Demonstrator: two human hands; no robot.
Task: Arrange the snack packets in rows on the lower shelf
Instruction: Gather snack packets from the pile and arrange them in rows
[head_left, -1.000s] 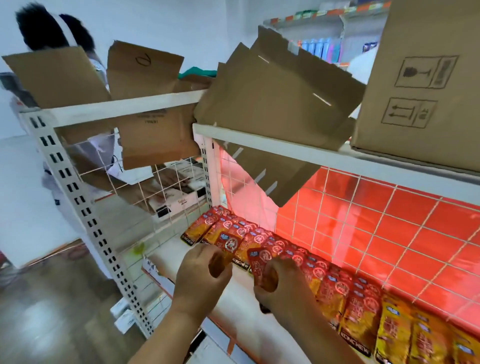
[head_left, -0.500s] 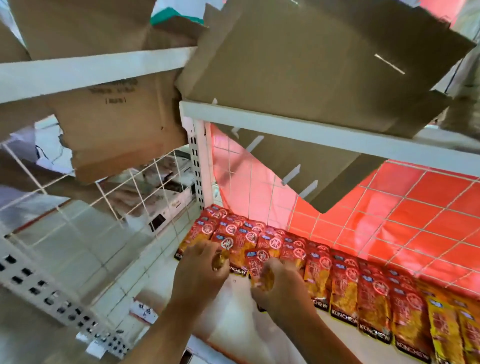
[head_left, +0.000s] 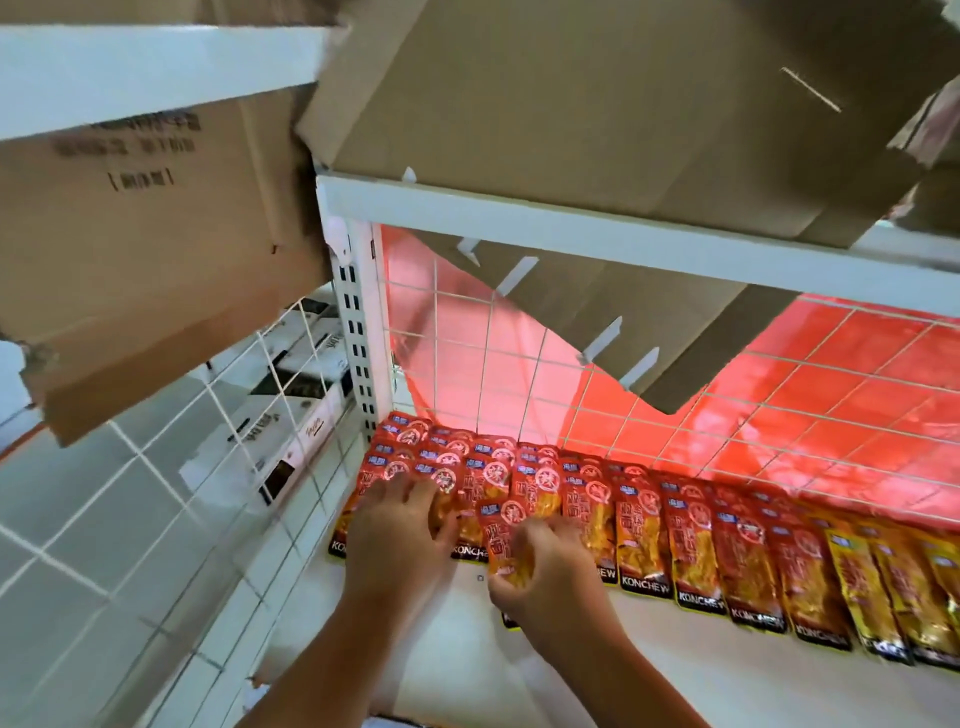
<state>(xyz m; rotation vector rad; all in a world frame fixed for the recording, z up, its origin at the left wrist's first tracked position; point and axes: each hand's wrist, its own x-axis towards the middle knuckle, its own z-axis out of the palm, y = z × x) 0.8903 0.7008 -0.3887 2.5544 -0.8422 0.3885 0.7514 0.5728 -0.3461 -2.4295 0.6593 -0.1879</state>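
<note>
The left hand lies with fingers spread flat on the leftmost red packets of the row along the back of the lower shelf. The right hand curls round one red snack packet, holding it just in front of the row. Yellow packets continue the row to the right.
</note>
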